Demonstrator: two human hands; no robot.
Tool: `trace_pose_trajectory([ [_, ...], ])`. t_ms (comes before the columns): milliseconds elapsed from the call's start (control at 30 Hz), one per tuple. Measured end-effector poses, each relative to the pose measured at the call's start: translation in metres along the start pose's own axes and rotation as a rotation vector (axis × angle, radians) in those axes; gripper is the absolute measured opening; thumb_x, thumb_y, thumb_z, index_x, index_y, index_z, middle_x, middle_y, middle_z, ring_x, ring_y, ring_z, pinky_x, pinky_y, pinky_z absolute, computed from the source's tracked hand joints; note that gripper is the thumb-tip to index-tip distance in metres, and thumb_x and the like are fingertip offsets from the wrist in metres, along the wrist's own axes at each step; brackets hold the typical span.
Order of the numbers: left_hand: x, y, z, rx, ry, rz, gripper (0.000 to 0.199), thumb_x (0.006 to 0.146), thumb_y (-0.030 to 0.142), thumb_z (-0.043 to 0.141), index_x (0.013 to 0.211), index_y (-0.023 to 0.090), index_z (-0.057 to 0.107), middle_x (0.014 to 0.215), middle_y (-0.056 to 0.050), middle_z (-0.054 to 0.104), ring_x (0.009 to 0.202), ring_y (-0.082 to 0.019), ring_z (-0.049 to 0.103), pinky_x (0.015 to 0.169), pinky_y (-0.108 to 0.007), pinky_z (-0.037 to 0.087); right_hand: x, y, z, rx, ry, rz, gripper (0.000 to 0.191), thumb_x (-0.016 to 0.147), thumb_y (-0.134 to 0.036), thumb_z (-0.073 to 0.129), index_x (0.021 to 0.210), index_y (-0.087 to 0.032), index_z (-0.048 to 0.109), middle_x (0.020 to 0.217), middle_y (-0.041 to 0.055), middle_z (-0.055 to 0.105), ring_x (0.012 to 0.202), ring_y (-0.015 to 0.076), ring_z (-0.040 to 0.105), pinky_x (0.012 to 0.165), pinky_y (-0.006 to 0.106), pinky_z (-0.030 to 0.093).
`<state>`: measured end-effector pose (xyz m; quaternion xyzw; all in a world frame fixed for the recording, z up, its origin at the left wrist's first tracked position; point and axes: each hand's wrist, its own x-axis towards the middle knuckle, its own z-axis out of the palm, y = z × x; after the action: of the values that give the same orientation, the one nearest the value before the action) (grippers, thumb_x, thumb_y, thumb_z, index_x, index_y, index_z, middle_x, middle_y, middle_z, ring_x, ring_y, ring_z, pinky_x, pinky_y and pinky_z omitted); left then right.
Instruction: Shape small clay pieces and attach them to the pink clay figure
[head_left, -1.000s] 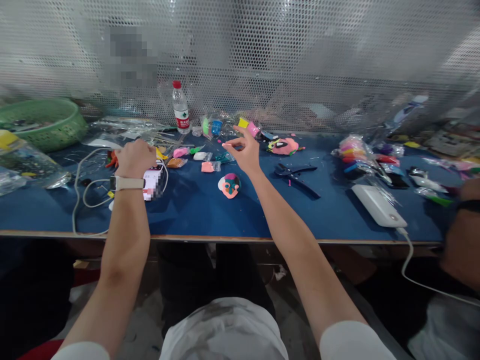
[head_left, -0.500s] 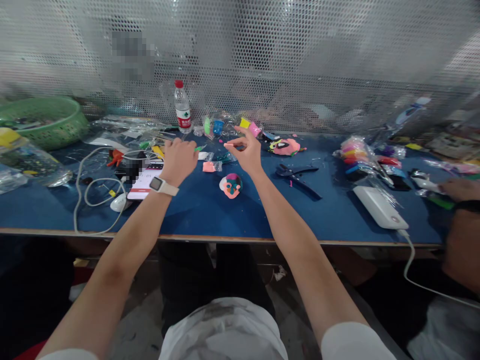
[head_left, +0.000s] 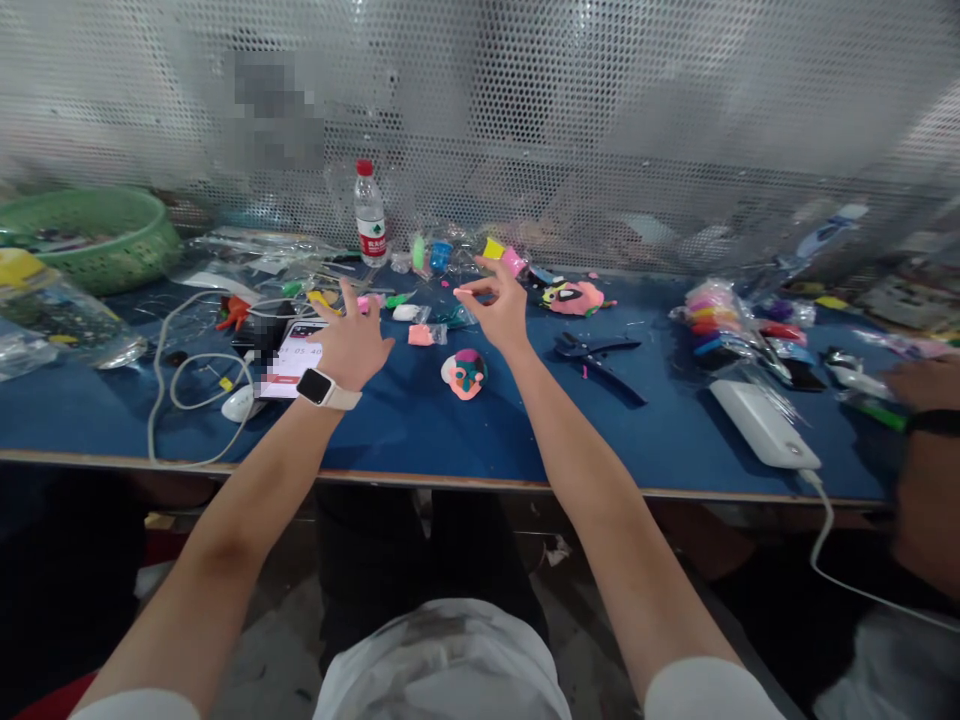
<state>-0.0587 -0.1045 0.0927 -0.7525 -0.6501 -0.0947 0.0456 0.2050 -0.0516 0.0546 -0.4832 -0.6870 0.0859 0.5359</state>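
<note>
My left hand (head_left: 351, 345) hovers with fingers spread beside a phone (head_left: 289, 365), and nothing shows in its grasp. Just past its fingertips are a pink packet (head_left: 367, 303) and a green piece (head_left: 396, 300). Between thumb and index finger, my right hand (head_left: 501, 308) pinches a small pink piece of modelling clay (head_left: 462, 292). On the blue table below and between the hands sits a round clay face (head_left: 465, 376) in pink, white, teal and purple. Clear packets of pink clay (head_left: 422, 335) and white clay (head_left: 407, 313) lie behind it.
Dark-handled pliers (head_left: 600, 360) and a pink clay figure (head_left: 574, 298) lie to the right. A water bottle (head_left: 370, 220) stands at the back. A white power bank (head_left: 761, 425), a green basket (head_left: 112, 240) and a cable surround the area. At far right is another person's hand (head_left: 926, 385).
My left hand has drawn back slightly toward me and spread its fingers, uncovering the pink packet. My right hand keeps its pinch, nearly in place.
</note>
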Motion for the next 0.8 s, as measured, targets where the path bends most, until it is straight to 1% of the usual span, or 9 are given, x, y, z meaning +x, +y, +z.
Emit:
trace_pose_trajectory([
  [67,0.005,-0.006,0.004,-0.015,-0.037,0.008,0.104,0.099,0.078,0.072,0.183,0.024,0.043,0.196,-0.031,0.017,0.169,-0.080,0.020,0.099,-0.089,0.060,-0.001,-0.004,-0.001,0.003,0.003,0.017,0.082,0.098,-0.076,0.084,0.165,-0.035,0.062,0.129,0.0095,0.089,0.109,0.0327,0.088,0.109,0.057,0.071],
  [200,0.016,-0.016,0.014,-0.069,-0.057,0.021,0.104,0.097,0.076,0.077,0.180,0.022,0.046,0.195,-0.033,0.016,0.166,-0.083,0.025,0.095,-0.087,0.063,-0.002,-0.006,-0.002,0.031,0.023,0.052,0.075,0.101,-0.071,0.082,0.163,-0.033,0.064,0.124,0.0094,0.090,0.107,0.0320,0.087,0.108,0.056,0.071],
  [400,0.019,-0.021,0.021,-0.090,-0.047,0.013,0.096,0.096,0.073,0.080,0.171,0.021,0.054,0.192,-0.036,0.023,0.164,-0.082,0.030,0.096,-0.090,0.060,-0.002,-0.001,0.000,0.000,-0.004,0.023,0.076,0.101,-0.070,0.081,0.164,-0.033,0.062,0.126,0.0101,0.089,0.110,0.0324,0.087,0.103,0.053,0.072],
  [500,0.018,-0.018,0.022,-0.078,0.020,0.040,0.089,0.098,0.073,0.077,0.168,0.021,0.058,0.189,-0.035,0.031,0.166,-0.079,0.029,0.100,-0.093,0.056,-0.002,-0.002,-0.001,-0.014,-0.016,0.005,0.077,0.100,-0.072,0.082,0.163,-0.034,0.062,0.128,0.0095,0.089,0.110,0.0324,0.087,0.104,0.053,0.072],
  [567,0.019,-0.012,0.021,-0.085,0.095,0.100,0.079,0.103,0.068,0.074,0.167,0.024,0.060,0.185,-0.032,0.040,0.166,-0.073,0.035,0.107,-0.093,0.051,-0.002,-0.002,-0.001,-0.009,-0.004,0.011,0.076,0.100,-0.074,0.081,0.162,-0.034,0.063,0.126,0.0090,0.089,0.108,0.0324,0.087,0.103,0.053,0.072],
  [633,0.021,-0.003,0.019,-0.114,0.139,0.190,0.065,0.110,0.056,0.065,0.167,0.025,0.061,0.180,-0.028,0.050,0.161,-0.063,0.049,0.116,-0.087,0.050,-0.001,-0.001,-0.001,0.006,0.014,0.022,0.076,0.100,-0.076,0.080,0.161,-0.034,0.064,0.122,0.0085,0.090,0.107,0.0324,0.087,0.102,0.053,0.072],
  [700,0.022,0.009,0.015,-0.155,0.135,0.305,0.054,0.117,0.045,0.050,0.165,0.022,0.063,0.171,-0.026,0.059,0.153,-0.052,0.061,0.122,-0.075,0.051,0.002,0.001,-0.003,0.031,0.035,0.033,0.075,0.099,-0.078,0.080,0.159,-0.034,0.065,0.119,0.0081,0.090,0.107,0.0326,0.087,0.100,0.053,0.072],
  [733,0.022,0.016,0.014,-0.171,0.128,0.371,0.053,0.120,0.042,0.042,0.162,0.020,0.065,0.165,-0.026,0.064,0.150,-0.048,0.065,0.124,-0.070,0.051,0.003,0.003,-0.004,0.047,0.046,0.041,0.075,0.099,-0.079,0.081,0.157,-0.034,0.066,0.118,0.0079,0.090,0.108,0.0327,0.087,0.100,0.053,0.072],
  [800,0.019,0.028,0.014,-0.214,0.089,0.480,0.057,0.123,0.044,0.032,0.156,0.017,0.069,0.153,-0.024,0.071,0.144,-0.043,0.069,0.122,-0.062,0.053,0.003,0.006,-0.011,0.078,0.060,0.062,0.075,0.096,-0.080,0.083,0.153,-0.034,0.069,0.115,0.0078,0.090,0.108,0.0328,0.087,0.100,0.052,0.072],
])
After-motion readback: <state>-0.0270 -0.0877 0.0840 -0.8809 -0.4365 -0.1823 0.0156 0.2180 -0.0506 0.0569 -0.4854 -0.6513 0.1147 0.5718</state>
